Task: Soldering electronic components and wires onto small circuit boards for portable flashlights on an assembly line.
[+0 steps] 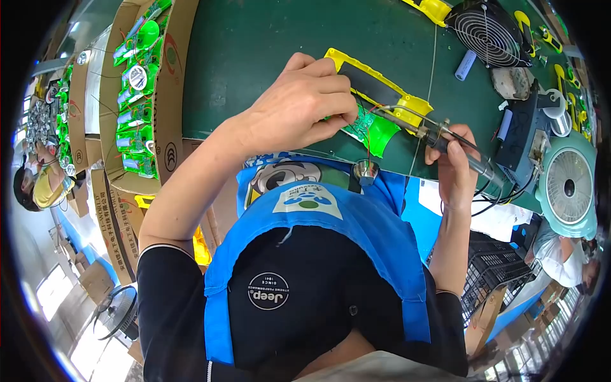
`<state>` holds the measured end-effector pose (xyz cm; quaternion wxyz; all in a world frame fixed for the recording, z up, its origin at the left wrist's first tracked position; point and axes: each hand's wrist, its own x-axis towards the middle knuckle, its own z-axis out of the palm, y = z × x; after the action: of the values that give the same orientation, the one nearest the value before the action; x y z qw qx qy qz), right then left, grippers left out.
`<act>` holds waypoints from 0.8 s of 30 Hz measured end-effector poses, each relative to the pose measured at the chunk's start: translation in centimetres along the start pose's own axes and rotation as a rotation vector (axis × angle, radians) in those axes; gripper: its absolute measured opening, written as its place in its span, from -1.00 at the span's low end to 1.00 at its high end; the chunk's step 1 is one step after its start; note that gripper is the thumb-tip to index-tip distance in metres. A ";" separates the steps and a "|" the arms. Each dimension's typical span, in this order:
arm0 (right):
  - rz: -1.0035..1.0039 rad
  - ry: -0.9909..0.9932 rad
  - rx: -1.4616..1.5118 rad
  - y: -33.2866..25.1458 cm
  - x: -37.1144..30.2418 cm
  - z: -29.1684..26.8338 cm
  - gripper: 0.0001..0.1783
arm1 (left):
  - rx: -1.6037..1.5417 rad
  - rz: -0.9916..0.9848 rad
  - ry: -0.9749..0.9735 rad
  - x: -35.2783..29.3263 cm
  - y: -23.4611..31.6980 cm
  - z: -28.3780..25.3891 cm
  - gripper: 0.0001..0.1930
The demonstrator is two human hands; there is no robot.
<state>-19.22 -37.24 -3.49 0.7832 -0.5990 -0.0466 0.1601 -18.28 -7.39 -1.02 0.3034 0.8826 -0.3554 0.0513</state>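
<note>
My right hand [455,162] is closed around the handle of a soldering iron [439,141], whose metal shaft points left. The tip reaches toward a green circuit board [363,124] set in a bright green plastic housing half [382,135]. At the left end of that housing, my left hand [312,99] has its fingers curled in and gripping it; the fingertips are partly hidden. Red and dark wires rise around the board. A red wire runs down to a silver round lamp cup [365,172] at the table's near edge. Just beyond lies an empty yellow housing half [382,79].
A cardboard box [172,95] of green housings with blue cells stands left. To the right are a black grille fan [487,35], a loose blue cell [466,65], a soldering station [525,140] with cables and a teal fan [569,181]. Another person [44,184] sits far left.
</note>
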 end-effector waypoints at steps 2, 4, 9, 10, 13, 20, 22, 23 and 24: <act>0.025 0.087 -0.011 -0.7 0.5 0.8 -0.72 | 0.002 -0.014 -0.011 0.2 0.2 0.4 -0.87; 0.081 0.021 -0.085 -1.0 0.8 0.6 -0.73 | 0.010 -0.031 -0.021 0.3 0.4 0.4 -0.87; 0.106 -0.022 -0.172 -1.2 1.5 0.8 -0.76 | 0.030 -0.072 -0.049 0.6 0.6 0.6 -0.87; 0.099 -0.045 -0.203 -1.3 1.5 0.8 -0.77 | 0.030 -0.075 -0.050 0.6 0.6 0.6 -0.87; 0.074 -0.084 -0.253 -1.3 1.5 0.9 -0.77 | 0.034 -0.080 -0.042 0.6 0.8 0.5 -0.87; 0.079 -0.073 -0.240 -1.3 1.3 0.8 -0.79 | 0.033 -0.081 -0.049 0.8 0.8 0.6 -0.87; 0.097 -0.069 -0.229 -1.2 1.3 0.9 -0.79 | 0.035 -0.083 -0.051 0.9 0.8 0.5 -0.87; 0.095 -0.067 -0.223 -1.2 1.2 0.8 -0.79 | 0.057 -0.093 -0.072 1.0 0.9 0.3 -0.92; 0.093 -0.065 -0.217 -1.1 1.2 0.8 -0.80 | 0.078 -0.102 -0.093 1.1 1.0 0.2 -0.96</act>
<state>-18.12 -36.40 -2.32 0.7034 -0.6765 -0.0613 0.2096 -18.15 -8.71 -0.37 0.2542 0.9122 -0.3213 0.0085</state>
